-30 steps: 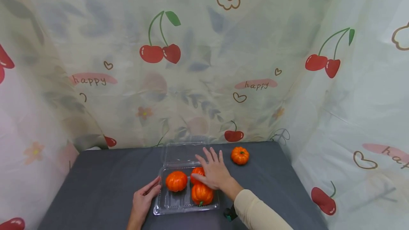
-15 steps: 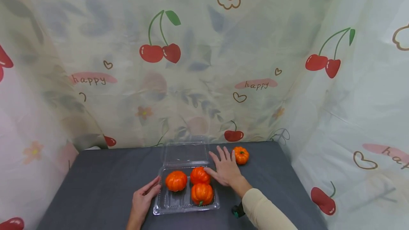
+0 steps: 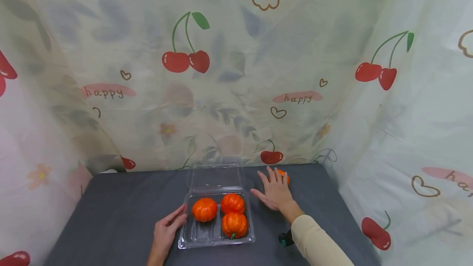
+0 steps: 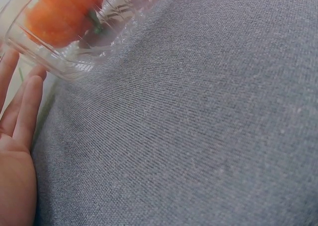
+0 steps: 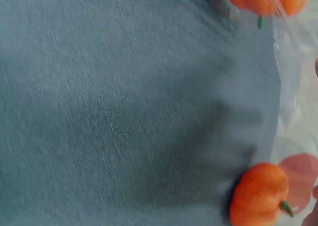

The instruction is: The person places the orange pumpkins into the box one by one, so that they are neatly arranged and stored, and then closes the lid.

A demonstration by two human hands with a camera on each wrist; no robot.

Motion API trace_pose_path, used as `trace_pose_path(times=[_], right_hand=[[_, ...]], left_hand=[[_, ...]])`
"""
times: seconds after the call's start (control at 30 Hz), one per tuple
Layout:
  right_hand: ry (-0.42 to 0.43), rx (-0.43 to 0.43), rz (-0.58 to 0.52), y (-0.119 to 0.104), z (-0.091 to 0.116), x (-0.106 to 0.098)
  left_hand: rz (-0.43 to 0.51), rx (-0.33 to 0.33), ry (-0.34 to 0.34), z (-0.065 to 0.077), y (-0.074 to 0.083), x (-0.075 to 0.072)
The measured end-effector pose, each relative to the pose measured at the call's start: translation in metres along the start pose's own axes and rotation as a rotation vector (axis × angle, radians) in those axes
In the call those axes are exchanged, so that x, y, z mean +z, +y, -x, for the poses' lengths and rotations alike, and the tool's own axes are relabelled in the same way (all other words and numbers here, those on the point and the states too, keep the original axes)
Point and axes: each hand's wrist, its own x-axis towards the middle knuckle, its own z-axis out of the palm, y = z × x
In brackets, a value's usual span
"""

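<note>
A clear plastic clamshell box (image 3: 196,243) lies on the table with its lid (image 3: 216,175) tipped back. Inside are three small orange pumpkins: one on the left (image 3: 204,209), one at the back right (image 3: 233,202) and one at the front right (image 3: 234,225). My left hand (image 3: 166,230) rests against the box's left side with fingers extended. Beyond the box on the right, my right hand (image 3: 275,194) hovers with spread fingers over a fourth pumpkin (image 5: 259,196), partly hiding it in the head view. Only fingertips of that hand show in the right wrist view.
A dark grey cloth covers the table (image 3: 129,212). Patterned curtains (image 3: 221,93) with cherries and flowers hang behind it and at both sides. A small dark device (image 3: 285,239) sits at my right wrist.
My right hand has moved right, from above the pumpkins in the box to over the loose pumpkin. The left hand has stayed at the box's side.
</note>
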Motion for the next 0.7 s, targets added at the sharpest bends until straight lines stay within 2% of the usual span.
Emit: trace_pose_path(times=[0.23, 0.4, 0.7], right_hand=[[-0.007, 0.06, 0.03, 0.022, -0.004, -0.01], [-0.003, 0.073, 0.035, 0.038, -0.007, -0.011], [-0.031, 0.151, -0.077, 0.064, -0.011, -0.006]], left_hand=[[0.0, -0.006, 0.006, 0.0, 0.0, 0.001], [-0.003, -0.007, 0.004, 0.0, 0.0, 0.003], [0.019, 0.018, 0.009, 0.001, -0.001, 0.0]])
